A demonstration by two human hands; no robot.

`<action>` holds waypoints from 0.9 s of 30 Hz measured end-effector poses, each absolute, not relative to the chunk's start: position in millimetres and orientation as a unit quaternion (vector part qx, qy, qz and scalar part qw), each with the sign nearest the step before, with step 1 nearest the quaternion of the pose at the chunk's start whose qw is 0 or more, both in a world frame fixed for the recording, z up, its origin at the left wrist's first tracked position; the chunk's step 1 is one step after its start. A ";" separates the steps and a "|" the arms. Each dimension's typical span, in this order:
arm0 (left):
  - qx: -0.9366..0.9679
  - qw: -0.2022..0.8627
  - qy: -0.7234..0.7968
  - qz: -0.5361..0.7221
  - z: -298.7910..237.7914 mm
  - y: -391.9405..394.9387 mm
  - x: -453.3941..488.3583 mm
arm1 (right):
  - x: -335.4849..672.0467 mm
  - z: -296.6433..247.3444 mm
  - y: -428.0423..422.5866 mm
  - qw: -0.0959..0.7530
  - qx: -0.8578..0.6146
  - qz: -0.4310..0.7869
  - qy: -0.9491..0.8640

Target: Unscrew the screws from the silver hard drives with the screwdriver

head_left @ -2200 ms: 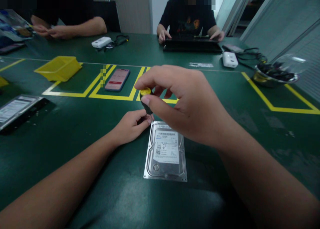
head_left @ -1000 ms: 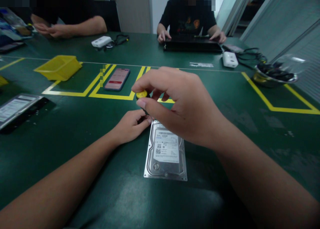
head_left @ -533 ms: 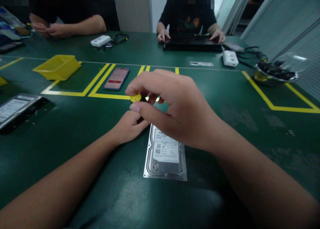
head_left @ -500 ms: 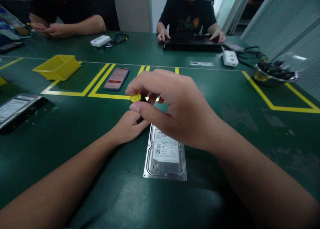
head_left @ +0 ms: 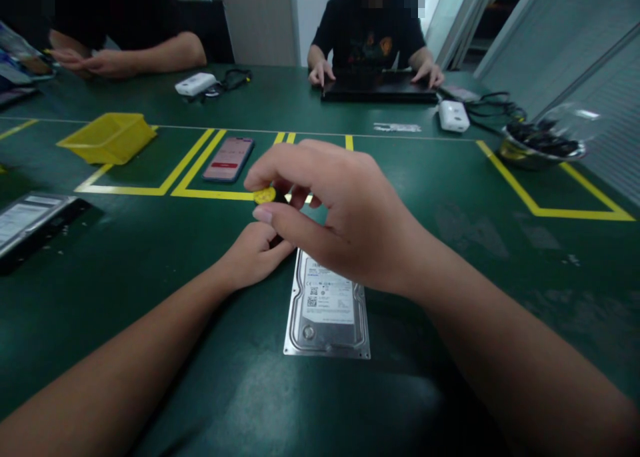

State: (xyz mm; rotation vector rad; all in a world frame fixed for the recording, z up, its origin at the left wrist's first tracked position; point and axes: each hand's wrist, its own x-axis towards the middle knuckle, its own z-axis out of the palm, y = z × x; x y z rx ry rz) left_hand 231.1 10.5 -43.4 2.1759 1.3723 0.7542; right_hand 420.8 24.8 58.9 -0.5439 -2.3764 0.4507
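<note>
Hard drive (head_left: 327, 314) lies label-up on the green table (head_left: 240, 390), its far end hidden by the right hand (head_left: 345, 210), which pinches a dark, yellow-topped tool handle (head_left: 265, 195) near the drive's far left corner. Left hand (head_left: 255, 254) curls at that corner; its fingertips are covered, so I cannot tell what they grip. A phone (head_left: 229, 159) lies beyond the drive.

Yellow-capped black tool (head_left: 265, 196), silver hard drive (head_left: 326, 314), green table (head_left: 240, 404)
</note>
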 end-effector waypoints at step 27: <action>0.789 0.296 0.465 0.271 -53.6 18.7 223.0 | 426.3 64.1 24.0 0.365 -0.278 0.144 -0.877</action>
